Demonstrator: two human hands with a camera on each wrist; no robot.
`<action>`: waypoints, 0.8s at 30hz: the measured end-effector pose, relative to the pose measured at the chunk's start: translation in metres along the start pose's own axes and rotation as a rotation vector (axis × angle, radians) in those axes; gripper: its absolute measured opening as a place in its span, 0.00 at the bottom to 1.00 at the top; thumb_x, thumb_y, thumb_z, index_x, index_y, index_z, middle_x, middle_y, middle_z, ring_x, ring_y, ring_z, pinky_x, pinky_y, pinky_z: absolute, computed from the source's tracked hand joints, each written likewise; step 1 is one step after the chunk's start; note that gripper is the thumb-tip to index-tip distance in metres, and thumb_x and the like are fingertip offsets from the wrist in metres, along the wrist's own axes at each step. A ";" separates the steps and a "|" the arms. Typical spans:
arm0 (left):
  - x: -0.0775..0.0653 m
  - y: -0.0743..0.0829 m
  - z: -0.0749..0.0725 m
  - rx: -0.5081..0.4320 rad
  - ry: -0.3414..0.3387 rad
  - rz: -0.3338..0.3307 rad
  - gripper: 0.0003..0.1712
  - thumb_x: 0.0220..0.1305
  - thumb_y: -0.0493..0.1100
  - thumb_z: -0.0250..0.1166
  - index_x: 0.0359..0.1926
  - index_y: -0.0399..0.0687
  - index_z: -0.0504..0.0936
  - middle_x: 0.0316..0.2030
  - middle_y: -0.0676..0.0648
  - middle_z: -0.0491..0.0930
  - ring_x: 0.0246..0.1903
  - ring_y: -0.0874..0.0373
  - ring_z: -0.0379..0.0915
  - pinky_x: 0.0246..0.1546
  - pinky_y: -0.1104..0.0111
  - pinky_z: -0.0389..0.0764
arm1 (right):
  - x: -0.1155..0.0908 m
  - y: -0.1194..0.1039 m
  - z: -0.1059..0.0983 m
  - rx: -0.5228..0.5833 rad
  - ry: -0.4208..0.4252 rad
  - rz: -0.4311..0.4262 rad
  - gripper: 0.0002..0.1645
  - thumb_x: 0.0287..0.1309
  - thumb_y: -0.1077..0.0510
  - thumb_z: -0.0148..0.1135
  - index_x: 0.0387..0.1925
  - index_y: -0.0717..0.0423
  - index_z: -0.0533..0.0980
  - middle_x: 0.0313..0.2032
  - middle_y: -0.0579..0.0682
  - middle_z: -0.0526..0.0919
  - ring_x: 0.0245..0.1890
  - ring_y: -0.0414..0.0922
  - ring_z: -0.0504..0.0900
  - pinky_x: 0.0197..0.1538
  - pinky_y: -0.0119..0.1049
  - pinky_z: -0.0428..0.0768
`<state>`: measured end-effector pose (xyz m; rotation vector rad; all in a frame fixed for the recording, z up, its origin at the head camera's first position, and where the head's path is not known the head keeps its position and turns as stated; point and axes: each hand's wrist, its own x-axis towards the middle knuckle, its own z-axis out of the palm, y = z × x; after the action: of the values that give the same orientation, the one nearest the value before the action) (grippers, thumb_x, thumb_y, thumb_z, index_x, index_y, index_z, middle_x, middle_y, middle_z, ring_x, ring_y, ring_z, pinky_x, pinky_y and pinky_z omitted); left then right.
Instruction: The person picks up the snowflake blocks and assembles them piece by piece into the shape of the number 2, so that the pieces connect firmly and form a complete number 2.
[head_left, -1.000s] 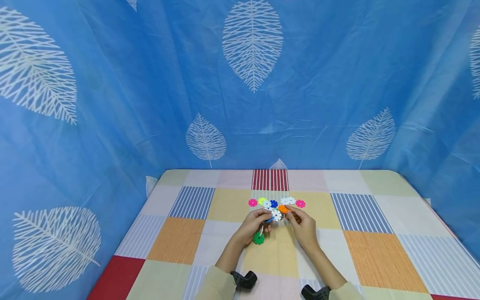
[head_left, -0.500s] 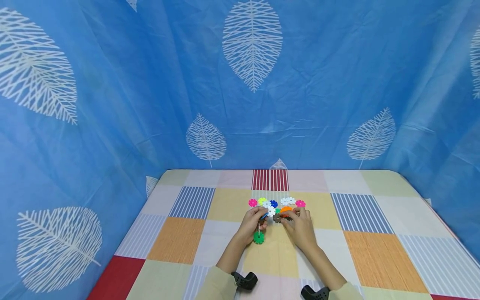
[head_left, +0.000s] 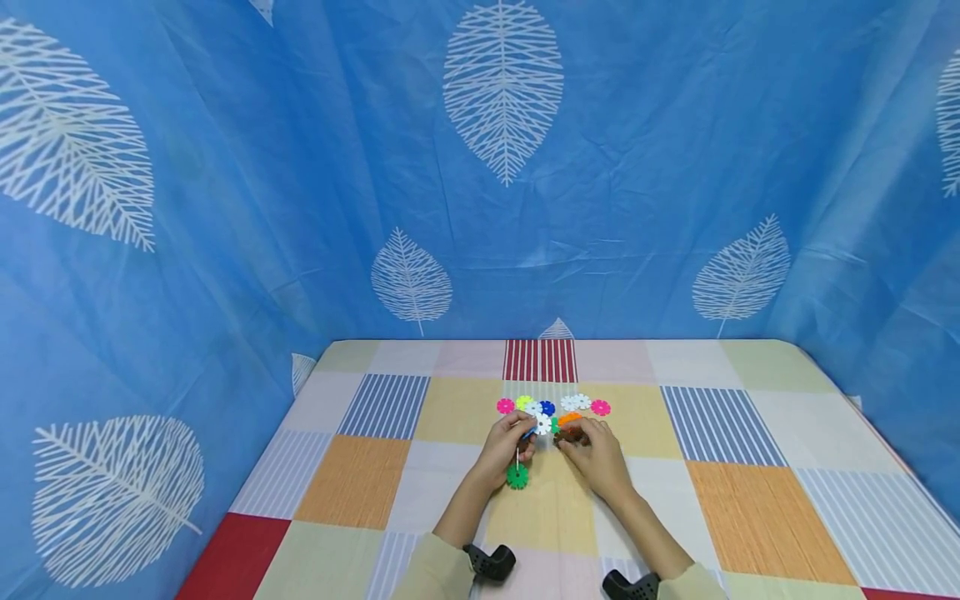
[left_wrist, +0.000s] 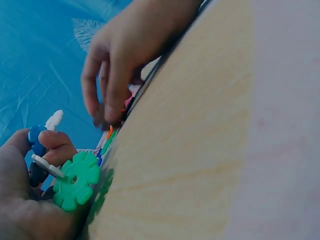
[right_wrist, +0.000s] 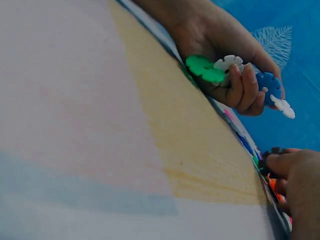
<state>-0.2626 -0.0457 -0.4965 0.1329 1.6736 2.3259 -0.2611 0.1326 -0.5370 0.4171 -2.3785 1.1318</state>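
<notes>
In the head view my left hand [head_left: 501, 450] holds a joined chain of plastic snowflake discs. The chain's green disc [left_wrist: 75, 181] hangs below the palm, with a white disc [left_wrist: 47, 165] slotted into it edge-on. A blue disc [right_wrist: 269, 86] sits at the fingertips, and another white disc [right_wrist: 284, 106] sticks out beyond it. Curled fingers hide the chain's middle, where something dark shows. To the right, my right hand [head_left: 602, 462] pinches a dark brown snowflake disc [right_wrist: 263, 164] between thumb and fingers, low over the loose discs. An orange disc [head_left: 570, 418] lies just behind those fingertips.
Loose discs lie in a row behind the hands: a pink one [head_left: 506, 406], a yellow one [head_left: 523, 402], a dark blue one [head_left: 547, 408], white ones [head_left: 576, 402] and another pink disc [head_left: 601, 407]. A patchwork cloth [head_left: 540, 517] covers the table; a blue curtain [head_left: 637, 208] surrounds it.
My right hand has come off the orange disc, moved down to the brown disc and now pinches it. My left hand has drawn the chain slightly left, its white disc moving away from the right hand.
</notes>
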 end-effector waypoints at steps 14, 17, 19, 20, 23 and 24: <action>0.003 -0.003 0.000 0.070 -0.031 0.035 0.06 0.65 0.36 0.55 0.30 0.41 0.69 0.18 0.48 0.69 0.11 0.65 0.61 0.12 0.78 0.65 | 0.003 -0.027 -0.016 0.567 0.017 0.067 0.06 0.50 0.74 0.62 0.33 0.71 0.76 0.29 0.63 0.81 0.25 0.60 0.79 0.28 0.42 0.82; 0.001 -0.002 0.000 0.085 -0.058 0.039 0.07 0.66 0.36 0.54 0.30 0.40 0.69 0.18 0.48 0.69 0.11 0.65 0.61 0.12 0.78 0.66 | 0.003 -0.030 -0.018 0.544 0.015 0.033 0.06 0.49 0.76 0.62 0.31 0.71 0.76 0.30 0.63 0.81 0.27 0.59 0.80 0.30 0.41 0.82; 0.000 0.000 0.000 0.094 -0.073 0.045 0.07 0.66 0.36 0.54 0.31 0.39 0.69 0.18 0.47 0.70 0.11 0.64 0.61 0.12 0.77 0.66 | 0.003 -0.032 -0.019 0.508 0.027 -0.008 0.06 0.46 0.77 0.63 0.29 0.71 0.76 0.30 0.64 0.82 0.28 0.58 0.81 0.32 0.39 0.82; -0.001 0.001 0.000 0.100 -0.082 0.043 0.07 0.67 0.36 0.53 0.31 0.38 0.70 0.19 0.47 0.69 0.11 0.64 0.61 0.13 0.77 0.66 | 0.003 -0.032 -0.019 0.490 0.033 -0.031 0.07 0.45 0.78 0.63 0.28 0.71 0.76 0.29 0.64 0.82 0.28 0.58 0.81 0.32 0.37 0.82; -0.003 0.003 -0.001 0.118 -0.087 0.038 0.08 0.66 0.35 0.53 0.30 0.36 0.70 0.19 0.46 0.70 0.11 0.64 0.62 0.13 0.78 0.66 | 0.003 -0.035 -0.020 0.421 0.043 -0.095 0.08 0.42 0.79 0.64 0.26 0.70 0.76 0.28 0.63 0.82 0.27 0.57 0.82 0.33 0.34 0.82; -0.003 0.003 -0.002 0.123 -0.086 0.035 0.08 0.66 0.34 0.53 0.29 0.36 0.70 0.19 0.45 0.70 0.11 0.64 0.62 0.13 0.78 0.66 | 0.003 -0.036 -0.020 0.405 0.044 -0.110 0.08 0.41 0.80 0.64 0.25 0.70 0.76 0.28 0.63 0.82 0.27 0.57 0.82 0.33 0.34 0.82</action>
<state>-0.2612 -0.0493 -0.4938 0.2846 1.7849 2.2076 -0.2415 0.1257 -0.5012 0.6405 -2.0552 1.5535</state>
